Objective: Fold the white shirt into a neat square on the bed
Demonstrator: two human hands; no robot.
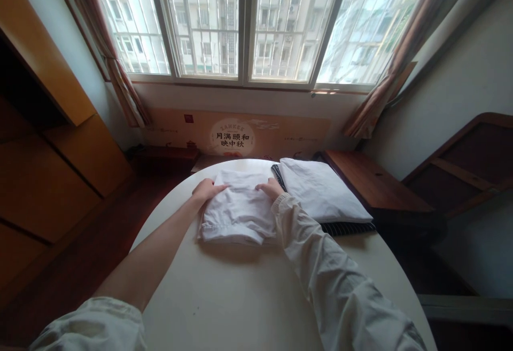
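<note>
A folded white garment lies on the round white table, wrinkled on top, with a stitched hem along its near edge. On its left far side my left hand grips the cloth, thumb on top and fingers mostly hidden. My right hand pinches the right far side the same way, its thumb pointing inward. Right beside it rests a flatter folded white piece of clothing, stacked on a black cloth with thin white stripes.
Behind the table a printed cardboard panel leans below the barred window. A low wooden bench or cabinet stands at the right, near a wooden chair back. Wooden cabinets line the left, and curtains flank the window.
</note>
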